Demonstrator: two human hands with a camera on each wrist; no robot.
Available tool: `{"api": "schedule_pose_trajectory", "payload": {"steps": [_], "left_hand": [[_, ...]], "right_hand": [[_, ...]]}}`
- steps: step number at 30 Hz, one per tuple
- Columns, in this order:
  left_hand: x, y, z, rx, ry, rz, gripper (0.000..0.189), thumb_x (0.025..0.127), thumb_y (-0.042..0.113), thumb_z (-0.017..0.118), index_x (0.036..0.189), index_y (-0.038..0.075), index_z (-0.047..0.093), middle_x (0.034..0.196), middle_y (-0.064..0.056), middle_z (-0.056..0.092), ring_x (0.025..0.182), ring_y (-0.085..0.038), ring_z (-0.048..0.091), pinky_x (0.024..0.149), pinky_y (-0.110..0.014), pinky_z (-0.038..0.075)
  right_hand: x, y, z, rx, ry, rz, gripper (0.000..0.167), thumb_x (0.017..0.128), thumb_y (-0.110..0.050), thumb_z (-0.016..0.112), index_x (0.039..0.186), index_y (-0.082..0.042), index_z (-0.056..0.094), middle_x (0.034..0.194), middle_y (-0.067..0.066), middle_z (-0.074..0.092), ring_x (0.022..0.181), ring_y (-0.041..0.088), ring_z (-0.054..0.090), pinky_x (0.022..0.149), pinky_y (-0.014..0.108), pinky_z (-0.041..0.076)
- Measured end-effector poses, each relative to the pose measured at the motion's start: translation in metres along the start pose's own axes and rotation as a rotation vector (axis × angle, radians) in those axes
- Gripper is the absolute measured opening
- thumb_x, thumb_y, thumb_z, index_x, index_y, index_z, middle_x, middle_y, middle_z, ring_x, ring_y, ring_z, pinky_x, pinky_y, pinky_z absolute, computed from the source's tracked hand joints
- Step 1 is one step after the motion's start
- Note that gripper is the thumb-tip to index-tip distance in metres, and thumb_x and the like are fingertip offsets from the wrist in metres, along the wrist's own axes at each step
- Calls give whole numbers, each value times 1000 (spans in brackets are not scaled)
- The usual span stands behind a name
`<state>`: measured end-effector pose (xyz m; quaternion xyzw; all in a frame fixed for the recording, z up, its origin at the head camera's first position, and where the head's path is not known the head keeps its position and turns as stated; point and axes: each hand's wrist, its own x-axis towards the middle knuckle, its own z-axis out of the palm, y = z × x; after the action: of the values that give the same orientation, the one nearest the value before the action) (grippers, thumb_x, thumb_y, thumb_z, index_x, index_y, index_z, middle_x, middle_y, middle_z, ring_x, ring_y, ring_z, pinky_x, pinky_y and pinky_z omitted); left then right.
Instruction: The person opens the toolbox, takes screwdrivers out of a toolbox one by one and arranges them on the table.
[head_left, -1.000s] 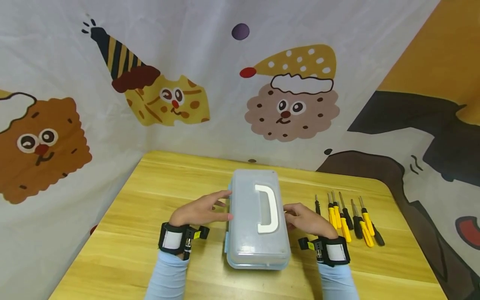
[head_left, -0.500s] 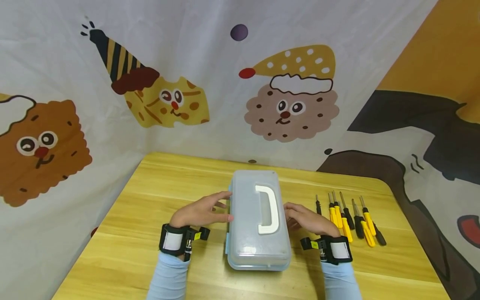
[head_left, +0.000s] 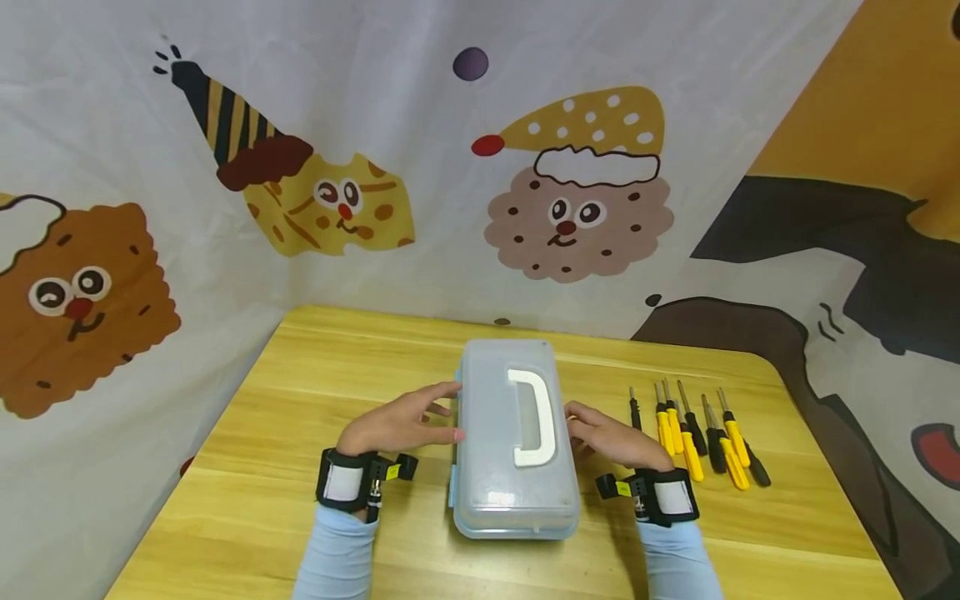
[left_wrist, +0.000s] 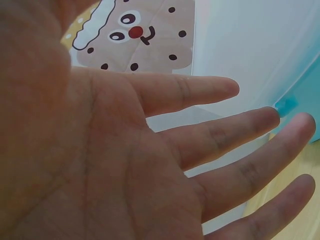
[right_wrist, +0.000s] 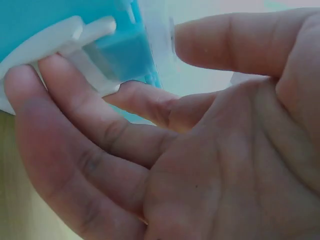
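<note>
A plastic toolbox (head_left: 487,433) with a cloudy see-through lid, light blue base and white carry handle (head_left: 542,421) stands on the table, lid down. My left hand (head_left: 401,421) is at its left side, fingers and thumb reaching the lid's edge. In the left wrist view those fingers (left_wrist: 220,137) are spread and nearly straight. At the right side is my right hand (head_left: 615,437). In the right wrist view its curled fingertips hook the lower edge of a white latch (right_wrist: 45,40), which stands out from the blue base. My right thumb (right_wrist: 225,42) lies against the lid's side.
Several screwdrivers (head_left: 692,454) with yellow or black handles lie in a loose group on the right of the wooden table (head_left: 360,350). A small black screwdriver (head_left: 635,412) lies between them and the toolbox. A printed cloth (head_left: 442,283) hangs behind the table.
The head view has shifted slightly. Both hands keep their places at the sides of the toolbox, and the toolbox and screwdrivers stay where they were.
</note>
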<state>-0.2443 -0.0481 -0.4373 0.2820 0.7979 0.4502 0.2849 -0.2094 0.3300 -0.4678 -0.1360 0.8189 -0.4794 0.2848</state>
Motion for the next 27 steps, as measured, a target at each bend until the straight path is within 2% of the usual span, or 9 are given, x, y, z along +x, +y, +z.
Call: {"api": "schedule_pose_trajectory", "payload": {"steps": [6, 11, 15, 18, 23, 25, 27], "left_hand": [[0, 0, 0, -2, -1, -7, 85, 102, 41, 71, 167, 10, 27, 169, -16, 36, 148, -41, 48, 119, -59, 43], [0, 0, 0, -8, -6, -14, 84, 102, 41, 70, 167, 11, 26, 170, -16, 35, 148, -41, 48, 118, -59, 44], [0, -1, 1, -11, -8, -18, 85, 102, 42, 70, 168, 11, 26, 170, -16, 35, 148, -41, 48, 118, -59, 45], [0, -3, 2, -14, -4, -24, 85, 102, 42, 70, 168, 12, 26, 170, -15, 36, 148, -41, 48, 118, -58, 46], [0, -3, 3, -14, -2, -21, 85, 102, 42, 71, 167, 11, 27, 169, -15, 36, 148, -41, 49, 117, -58, 46], [1, -3, 2, -11, -3, -12, 85, 102, 41, 71, 167, 10, 26, 169, -15, 36, 147, -41, 49, 117, -57, 46], [1, -2, 2, -12, -3, -7, 84, 102, 40, 71, 167, 10, 26, 169, -16, 36, 147, -41, 49, 117, -57, 47]], "right_hand": [[2, 6, -2, 24, 15, -6, 40, 115, -32, 41, 139, -2, 53, 129, 16, 65, 112, 24, 66, 97, 51, 59], [9, 18, -2, 72, 40, 3, 39, 115, -31, 40, 135, 0, 50, 126, 15, 63, 114, 25, 63, 100, 52, 56], [14, 25, -1, 30, 81, -10, 38, 115, -34, 38, 131, -3, 54, 127, 14, 61, 119, 24, 56, 108, 52, 47], [17, 29, -3, -12, 129, -22, 37, 115, -33, 42, 130, -3, 58, 127, 13, 62, 119, 21, 54, 109, 47, 44], [12, 29, -9, -26, 153, -26, 33, 113, -26, 50, 124, 4, 60, 109, 13, 64, 92, 18, 58, 81, 32, 53], [11, 28, -10, 12, 135, -23, 33, 112, -26, 52, 122, 4, 58, 103, 11, 62, 84, 18, 57, 75, 30, 55], [11, 28, -11, 65, 114, -22, 33, 112, -26, 52, 123, 4, 55, 103, 10, 62, 85, 19, 58, 77, 31, 58]]}}
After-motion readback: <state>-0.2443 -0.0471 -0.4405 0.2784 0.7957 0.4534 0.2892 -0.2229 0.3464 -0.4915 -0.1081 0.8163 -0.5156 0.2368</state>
